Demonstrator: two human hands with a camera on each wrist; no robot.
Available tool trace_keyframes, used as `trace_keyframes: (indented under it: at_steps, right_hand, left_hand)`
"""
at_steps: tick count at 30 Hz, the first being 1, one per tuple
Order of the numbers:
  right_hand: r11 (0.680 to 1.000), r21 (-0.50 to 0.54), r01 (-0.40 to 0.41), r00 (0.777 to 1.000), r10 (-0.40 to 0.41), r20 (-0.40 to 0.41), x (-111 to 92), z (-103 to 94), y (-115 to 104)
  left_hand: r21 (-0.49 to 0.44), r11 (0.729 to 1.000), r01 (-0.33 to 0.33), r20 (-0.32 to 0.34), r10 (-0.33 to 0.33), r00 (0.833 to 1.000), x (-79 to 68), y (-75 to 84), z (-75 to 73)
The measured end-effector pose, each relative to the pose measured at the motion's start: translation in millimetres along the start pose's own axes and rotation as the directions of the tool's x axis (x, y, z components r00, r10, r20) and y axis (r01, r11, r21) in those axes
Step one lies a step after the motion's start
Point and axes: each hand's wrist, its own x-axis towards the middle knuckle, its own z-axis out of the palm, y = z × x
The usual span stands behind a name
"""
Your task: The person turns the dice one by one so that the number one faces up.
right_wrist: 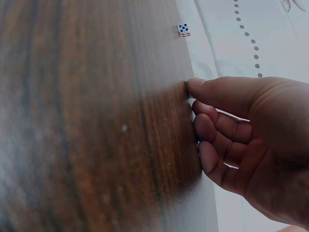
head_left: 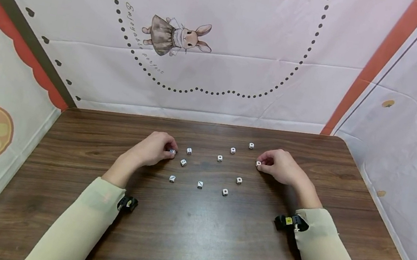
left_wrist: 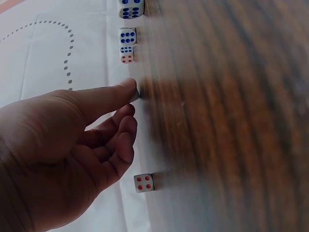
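Toward the left of the dice, my left hand [head_left: 154, 148] pinches a small white die [head_left: 173, 152] between thumb and fingertips, low at the tabletop. In the left wrist view the thumb covers most of that die, and another die [left_wrist: 144, 183] with four red pips is beyond the curled fingers. On the other side, my right hand [head_left: 282, 165] pinches a white die [head_left: 258, 163], which the right wrist view hides behind the thumb. Closest to the left hand are two loose dice, one farther back [head_left: 189, 150] and one nearer [head_left: 183, 162].
Several more white dice lie scattered between the hands, such as the back die [head_left: 251, 146] and the front die [head_left: 225, 192]. The dark wooden table [head_left: 190, 245] meets a printed cloth [head_left: 249, 27] at its back edge, with cloth also along both sides.
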Motion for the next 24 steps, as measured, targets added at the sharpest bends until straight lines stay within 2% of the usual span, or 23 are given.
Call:
trace_keyframes:
  at_steps: [9,24]
  right_hand:
    - [1.000,-0.008,-0.005,1.000,0.005,0.000,0.1,-0.6,-0.5]
    - [1.000,-0.012,-0.008,1.000,0.008,0.001,0.4,-0.6,0.1]
  left_hand:
    - [-0.046,0.999,0.022,-0.012,-0.023,1.000,-3.7,0.2,-1.5]
    - [-0.035,0.999,0.027,-0.018,-0.028,0.999,-2.4,-3.2,-0.6]
